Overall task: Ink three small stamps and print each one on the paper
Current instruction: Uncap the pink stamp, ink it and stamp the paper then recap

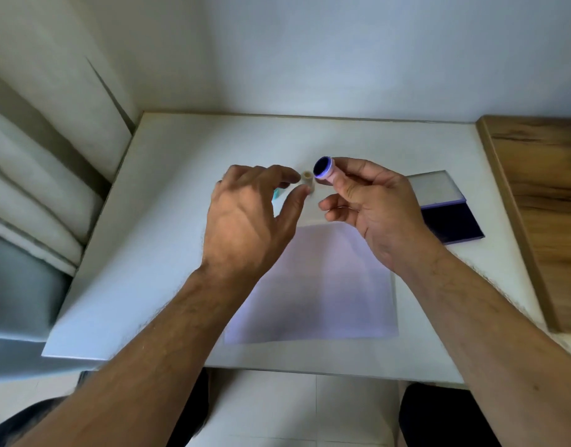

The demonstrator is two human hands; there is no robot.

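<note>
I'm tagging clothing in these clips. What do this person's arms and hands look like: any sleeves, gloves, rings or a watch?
Both forearms are bare to the frame edge, with visible hair and no sleeves in view. The left hand and the right hand wear no gloves; no rings, watch or wristband are visible.

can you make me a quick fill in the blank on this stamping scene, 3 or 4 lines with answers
1. The right hand holds a pink stamp whose round face is inked dark ____.
2. The open ink pad lies to the ____ of the paper.
3. The left hand has its fingers around a small ____ stamp standing on the table.
4. So far the paper shows ____ prints.

Missing words: blue; right; beige; no
</note>
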